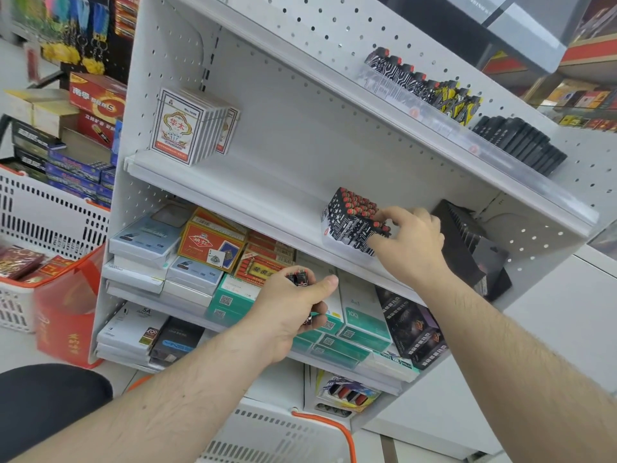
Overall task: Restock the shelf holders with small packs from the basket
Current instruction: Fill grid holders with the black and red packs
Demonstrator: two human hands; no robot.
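Our right hand is pinching a lighter into the holder near the shelf's front edge; our left hand is gripping spare lighters. We are pushing gently, straight down.

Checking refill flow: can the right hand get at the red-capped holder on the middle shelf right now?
Probably yes: the right hand already has its fingers on the holder's near edge, and the shelf beside it is open. The left hand holds spare packs lower down, out of the way.
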